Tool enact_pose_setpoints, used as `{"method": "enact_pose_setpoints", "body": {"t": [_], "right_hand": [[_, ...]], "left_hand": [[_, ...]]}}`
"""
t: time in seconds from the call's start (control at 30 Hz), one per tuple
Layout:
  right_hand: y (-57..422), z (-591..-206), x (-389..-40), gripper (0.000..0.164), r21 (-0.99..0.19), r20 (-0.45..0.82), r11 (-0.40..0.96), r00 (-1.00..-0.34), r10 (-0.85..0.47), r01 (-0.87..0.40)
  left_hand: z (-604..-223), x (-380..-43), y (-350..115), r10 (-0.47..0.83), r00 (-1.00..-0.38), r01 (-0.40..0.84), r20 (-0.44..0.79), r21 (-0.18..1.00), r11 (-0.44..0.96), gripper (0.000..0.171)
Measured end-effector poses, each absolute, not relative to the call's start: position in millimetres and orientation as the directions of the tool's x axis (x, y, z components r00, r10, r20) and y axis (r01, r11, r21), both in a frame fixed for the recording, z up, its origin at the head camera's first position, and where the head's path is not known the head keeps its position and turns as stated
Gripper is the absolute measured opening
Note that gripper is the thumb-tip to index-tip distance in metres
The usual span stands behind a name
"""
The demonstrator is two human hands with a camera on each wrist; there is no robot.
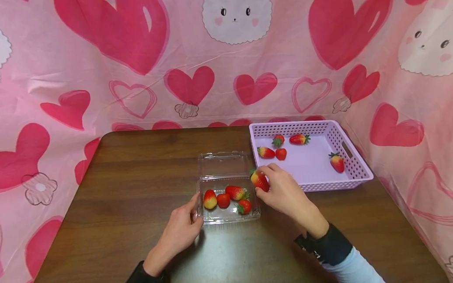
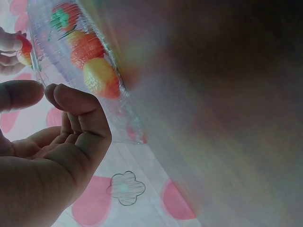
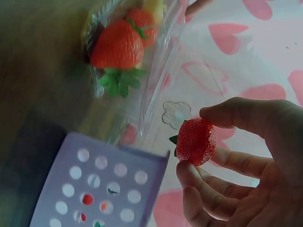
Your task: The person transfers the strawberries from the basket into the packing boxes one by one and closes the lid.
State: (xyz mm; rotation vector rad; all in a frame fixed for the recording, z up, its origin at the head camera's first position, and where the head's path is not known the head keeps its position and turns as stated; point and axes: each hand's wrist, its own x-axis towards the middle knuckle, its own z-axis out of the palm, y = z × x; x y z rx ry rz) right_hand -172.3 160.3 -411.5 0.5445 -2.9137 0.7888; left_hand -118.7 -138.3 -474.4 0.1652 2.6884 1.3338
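Observation:
Between the thumb and fingers of my right hand (image 1: 283,189) is a strawberry (image 1: 260,181), held above the right edge of a clear plastic clamshell box (image 1: 232,218). The right wrist view shows that strawberry (image 3: 195,142) pinched at the fingertips, its green leaves facing the box. My left hand (image 1: 180,223) pinches the left rim of the box, thumb in front and fingers behind. Inside the box lie several strawberries (image 1: 210,199), red with yellowish parts. Its lid (image 1: 223,163) is folded back toward the far side.
A lilac perforated basket (image 1: 312,186) stands at the right, close beside the box. Several strawberries (image 1: 299,139) lie in it, most at its left end and one (image 1: 336,163) near the right wall. Pink heart-printed cloth (image 1: 204,51) hangs behind the brown table (image 1: 145,164).

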Motion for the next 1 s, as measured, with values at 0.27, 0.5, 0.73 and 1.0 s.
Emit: {"method": "enact_pose_setpoints", "body": {"t": [0.27,0.5,0.73,1.0], "right_hand": [[147,-419,-166,0.049,-0.528,0.111,0.776,-0.934,-0.339,-0.345],[134,-425,-160,0.048,-0.533,0.08,0.769,-0.925,-0.371,-0.354],[123,-432,-158,0.047,-0.557,0.045,0.744,-0.908,-0.416,-0.368],[118,-440,-158,0.043,-0.59,0.031,0.693,-0.869,-0.494,-0.415]], "left_hand": [[-474,-118,-139,0.158,-0.986,0.06,-0.048,0.787,0.613,0.068],[-474,-118,-139,0.158,-0.986,0.048,-0.061,0.795,0.604,0.069],[-474,-118,-139,0.163,-0.985,0.056,-0.054,0.796,0.603,0.069],[-474,-118,-139,0.166,-0.985,0.064,-0.047,0.794,0.604,0.069]]}}
